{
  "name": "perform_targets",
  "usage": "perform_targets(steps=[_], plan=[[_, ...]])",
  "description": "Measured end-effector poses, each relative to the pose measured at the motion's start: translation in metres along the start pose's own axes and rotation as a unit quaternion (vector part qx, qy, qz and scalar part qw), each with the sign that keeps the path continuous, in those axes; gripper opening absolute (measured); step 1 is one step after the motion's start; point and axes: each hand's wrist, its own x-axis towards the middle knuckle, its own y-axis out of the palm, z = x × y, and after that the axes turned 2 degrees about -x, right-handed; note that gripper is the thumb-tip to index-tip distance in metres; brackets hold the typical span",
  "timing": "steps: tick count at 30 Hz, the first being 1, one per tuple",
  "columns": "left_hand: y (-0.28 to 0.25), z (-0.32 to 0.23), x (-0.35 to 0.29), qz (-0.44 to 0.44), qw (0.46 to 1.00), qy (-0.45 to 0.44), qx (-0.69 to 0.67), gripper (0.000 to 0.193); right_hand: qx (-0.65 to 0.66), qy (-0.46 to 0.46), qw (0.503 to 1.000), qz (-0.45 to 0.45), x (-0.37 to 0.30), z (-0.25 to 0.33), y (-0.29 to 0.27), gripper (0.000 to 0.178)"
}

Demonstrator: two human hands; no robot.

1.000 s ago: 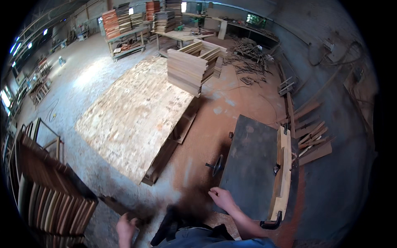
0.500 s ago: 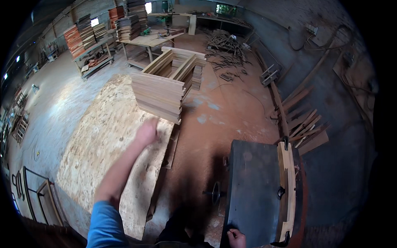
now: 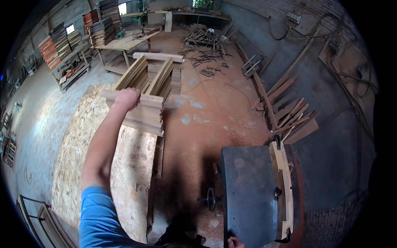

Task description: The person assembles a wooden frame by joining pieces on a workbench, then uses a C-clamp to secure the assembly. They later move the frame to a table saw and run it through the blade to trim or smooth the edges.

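Observation:
A stack of wooden frames (image 3: 142,118) stands at the far end of a worn plywood sheet (image 3: 78,136). My left hand (image 3: 127,99) reaches forward, its fingers closed round the near rail of the top wooden frame (image 3: 152,101). That frame sits askew over the ones beneath it. At the lower edge, my right hand (image 3: 235,243) rests at the near left corner of a dark flat machine table (image 3: 250,190). Its fingers are curled, and whatever they may hold is hidden. A pale wooden fence (image 3: 284,186) is clamped along the machine table's right side.
A handwheel (image 3: 211,199) juts from the machine's left side, over the dusty floor between both surfaces. Offcuts (image 3: 295,118) lean by the right wall. Clamps (image 3: 209,71) and scrap wood lie farther back. A wheeled cart (image 3: 74,74) and a worktable (image 3: 126,44) stand far left.
My left hand has moved forward from above the plywood to the stack and taken hold of the top wooden frame. My right hand stays by the machine table's corner. The view has shifted.

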Motion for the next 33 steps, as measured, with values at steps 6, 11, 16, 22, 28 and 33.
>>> perform_targets(steps=[6, 11, 16, 22, 28, 33], plan=[[-0.066, -0.097, -0.093, 0.153, 0.962, 0.208, -0.091, 0.04, 0.101, -0.154, 0.983, 0.013, 0.089, 0.023, 0.05, 0.037], [-0.064, -0.188, -0.183, 0.236, 0.911, 0.211, -0.266, 0.045, 0.277, -0.259, 0.891, 0.249, 0.116, 0.161, 0.117, 0.059], [-0.045, -0.269, -0.243, 0.152, 0.93, 0.137, -0.305, 0.038, 0.244, -0.299, 0.824, 0.414, 0.106, 0.195, 0.122, 0.05], [-0.059, -0.401, -0.335, 0.052, 0.915, 0.077, -0.394, 0.04, 0.524, -0.142, 0.831, 0.122, 0.057, 0.065, 0.131, 0.028], [-0.078, -0.438, -0.427, -0.158, 0.901, 0.16, -0.372, 0.077, 0.529, -0.011, 0.827, 0.191, 0.014, -0.056, -0.044, 0.026], [0.036, -0.365, -0.483, 0.006, 0.924, -0.026, -0.381, 0.071, 0.541, 0.071, 0.818, 0.183, -0.004, -0.173, -0.142, 0.026]])
